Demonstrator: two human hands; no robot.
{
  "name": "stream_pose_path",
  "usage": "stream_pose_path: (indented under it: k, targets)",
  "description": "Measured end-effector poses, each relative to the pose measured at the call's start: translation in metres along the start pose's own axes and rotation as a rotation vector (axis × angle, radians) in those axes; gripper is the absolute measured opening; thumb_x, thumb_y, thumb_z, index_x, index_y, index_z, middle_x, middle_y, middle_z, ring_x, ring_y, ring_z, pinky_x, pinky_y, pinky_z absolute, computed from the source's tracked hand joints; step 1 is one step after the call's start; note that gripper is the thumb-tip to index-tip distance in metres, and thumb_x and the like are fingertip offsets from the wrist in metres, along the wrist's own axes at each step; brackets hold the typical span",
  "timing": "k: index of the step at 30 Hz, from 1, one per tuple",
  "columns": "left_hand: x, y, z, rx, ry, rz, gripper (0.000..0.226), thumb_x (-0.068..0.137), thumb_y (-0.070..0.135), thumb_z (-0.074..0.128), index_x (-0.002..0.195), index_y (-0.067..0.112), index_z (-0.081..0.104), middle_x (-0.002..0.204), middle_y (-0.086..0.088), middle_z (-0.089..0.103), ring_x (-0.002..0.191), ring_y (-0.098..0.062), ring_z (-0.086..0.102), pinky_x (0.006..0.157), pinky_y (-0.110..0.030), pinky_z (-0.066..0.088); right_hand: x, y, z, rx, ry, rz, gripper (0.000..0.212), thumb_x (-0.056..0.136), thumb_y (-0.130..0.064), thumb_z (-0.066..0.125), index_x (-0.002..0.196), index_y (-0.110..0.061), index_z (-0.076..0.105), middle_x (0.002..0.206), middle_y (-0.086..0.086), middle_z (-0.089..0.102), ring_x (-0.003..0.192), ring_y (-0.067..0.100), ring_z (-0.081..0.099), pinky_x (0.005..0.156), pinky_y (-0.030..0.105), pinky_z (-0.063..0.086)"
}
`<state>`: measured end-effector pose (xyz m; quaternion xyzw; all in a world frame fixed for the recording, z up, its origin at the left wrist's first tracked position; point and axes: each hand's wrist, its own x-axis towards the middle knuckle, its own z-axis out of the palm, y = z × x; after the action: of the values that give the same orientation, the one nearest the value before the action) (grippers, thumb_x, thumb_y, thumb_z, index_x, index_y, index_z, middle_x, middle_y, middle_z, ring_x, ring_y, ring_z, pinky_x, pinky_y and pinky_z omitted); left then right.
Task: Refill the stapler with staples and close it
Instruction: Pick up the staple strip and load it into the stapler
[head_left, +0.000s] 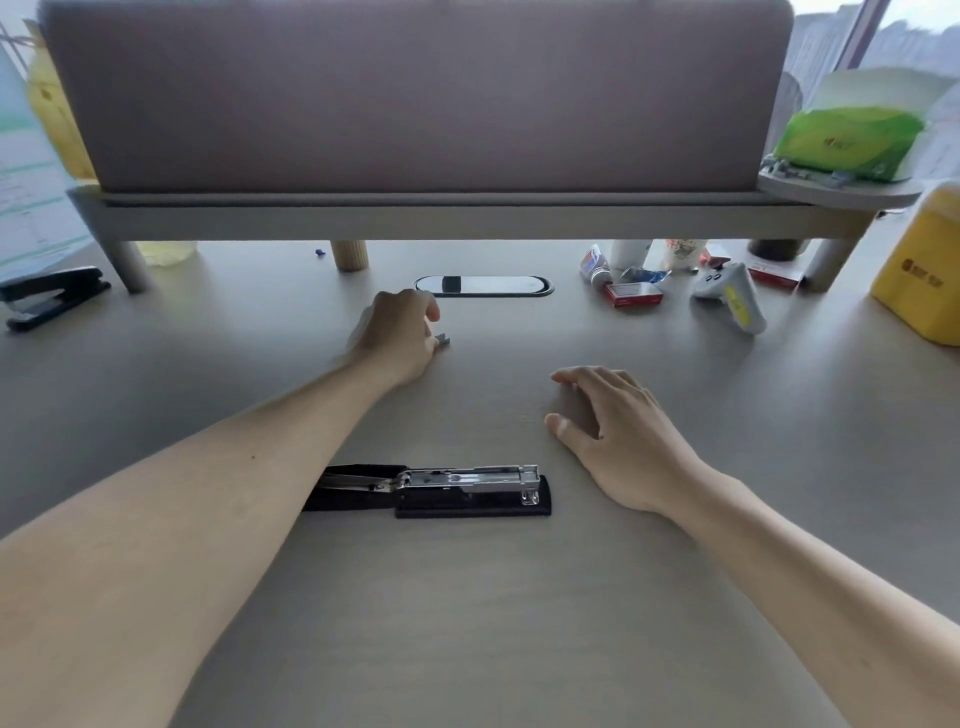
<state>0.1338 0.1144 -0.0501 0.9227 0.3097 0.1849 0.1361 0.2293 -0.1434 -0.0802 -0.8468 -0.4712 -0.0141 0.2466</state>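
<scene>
A black stapler (467, 491) lies open on the grey desk (467, 613) in front of me, its metal staple channel facing up and its lid folded back to the left under my left forearm. Farther away, my left hand (397, 338) rests on the desk with its fingertips pinched on a small strip of staples (442, 341). Right of the stapler, my right hand (618, 431) lies palm down on the desk with the fingers apart and holds nothing.
A raised shelf with a padded panel (415, 98) spans the back. A second black stapler (49, 296) lies far left. Red staple boxes (634, 295), a white controller (732, 296), cups and a yellow container (922, 286) crowd the back right. An oval cable port (483, 286) sits behind my left hand.
</scene>
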Motion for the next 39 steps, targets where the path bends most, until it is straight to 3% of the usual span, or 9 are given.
stream_pose_path:
  k: [3, 7, 11, 18, 22, 25, 27, 31, 39]
  targets:
    - [-0.021, 0.01, -0.01, -0.083, -0.011, 0.085, 0.028, 0.09, 0.017, 0.074, 0.116, 0.013, 0.065, 0.096, 0.0, 0.074, 0.09, -0.025, 0.071, 0.085, -0.036, 0.055, -0.001, 0.0, -0.002, 0.06, 0.019, -0.005, 0.042, 0.098, -0.041, 0.061, 0.137, -0.027, 0.058, 0.133, -0.006, 0.066, 0.127, 0.014, 0.054, 0.104, 0.033, 0.044]
    - [-0.068, 0.036, -0.032, -0.191, -0.022, 0.326, 0.027, 0.091, 0.011, 0.074, 0.117, 0.011, 0.07, 0.099, 0.0, 0.075, 0.083, -0.021, 0.071, 0.086, -0.035, 0.057, -0.009, -0.009, -0.009, 0.288, 0.123, 0.039, 0.028, 0.099, -0.034, 0.063, 0.125, -0.025, 0.07, 0.107, -0.013, 0.075, 0.087, -0.013, 0.063, 0.08, 0.01, 0.047]
    - [-0.108, 0.047, -0.046, -0.212, 0.017, 0.55, 0.026, 0.091, 0.011, 0.075, 0.117, 0.012, 0.071, 0.1, 0.002, 0.073, 0.085, -0.016, 0.072, 0.084, -0.035, 0.057, -0.012, -0.034, -0.016, 0.638, 0.045, 0.112, 0.023, 0.102, -0.035, 0.061, 0.1, -0.019, 0.077, 0.085, -0.001, 0.082, 0.078, 0.013, 0.077, 0.079, 0.034, 0.062]
    - [-0.136, 0.045, -0.058, -0.242, 0.087, 0.608, 0.027, 0.092, 0.017, 0.076, 0.117, 0.017, 0.065, 0.098, 0.008, 0.071, 0.081, -0.004, 0.069, 0.08, -0.029, 0.059, -0.02, -0.064, -0.032, 1.022, -0.117, 0.24, 0.025, 0.102, -0.017, 0.065, 0.097, 0.005, 0.074, 0.076, 0.011, 0.077, 0.065, 0.016, 0.071, 0.071, 0.024, 0.063]
    - [-0.143, 0.046, -0.063, -0.299, 0.064, 0.541, 0.025, 0.087, 0.017, 0.082, 0.109, 0.016, 0.07, 0.094, 0.007, 0.073, 0.084, -0.006, 0.07, 0.077, -0.013, 0.054, -0.028, -0.069, -0.035, 1.011, -0.102, 0.207, 0.011, 0.098, -0.009, 0.07, 0.092, 0.0, 0.075, 0.074, 0.007, 0.08, 0.064, 0.012, 0.073, 0.069, 0.02, 0.063]
    - [-0.149, 0.046, -0.067, -0.507, -0.029, 0.31, 0.016, 0.084, 0.024, 0.084, 0.095, 0.018, 0.073, 0.088, 0.007, 0.078, 0.081, -0.005, 0.075, 0.073, -0.009, 0.051, -0.035, -0.068, -0.034, 0.849, -0.024, 0.092, 0.007, 0.093, -0.012, 0.075, 0.089, -0.009, 0.079, 0.077, 0.004, 0.081, 0.073, 0.02, 0.077, 0.079, 0.039, 0.064]
    - [-0.151, 0.044, -0.063, -0.658, -0.104, 0.227, 0.01, 0.085, 0.022, 0.083, 0.088, 0.016, 0.075, 0.083, 0.006, 0.081, 0.078, -0.007, 0.077, 0.077, -0.02, 0.056, -0.041, -0.066, -0.031, 0.758, 0.021, 0.004, 0.004, 0.091, -0.017, 0.077, 0.087, -0.016, 0.08, 0.081, 0.002, 0.081, 0.08, 0.025, 0.078, 0.081, 0.044, 0.062]
    - [-0.157, 0.041, -0.051, -0.775, -0.148, 0.194, 0.007, 0.084, 0.017, 0.084, 0.086, 0.017, 0.077, 0.085, -0.001, 0.083, 0.085, -0.025, 0.08, 0.087, -0.048, 0.062, -0.052, -0.061, -0.022, 0.736, 0.103, -0.052, 0.006, 0.09, -0.01, 0.078, 0.091, -0.015, 0.077, 0.083, -0.001, 0.08, 0.079, 0.012, 0.077, 0.077, 0.022, 0.058]
    - [-0.171, 0.036, -0.033, -0.507, 0.003, 0.365, 0.007, 0.088, 0.013, 0.08, 0.091, 0.02, 0.082, 0.085, 0.014, 0.08, 0.086, -0.002, 0.075, 0.079, -0.006, 0.049, -0.067, -0.045, -0.011, 0.504, 0.146, -0.163, 0.018, 0.084, -0.013, 0.084, 0.097, -0.019, 0.073, 0.102, -0.008, 0.077, 0.102, 0.013, 0.072, 0.084, 0.023, 0.058]
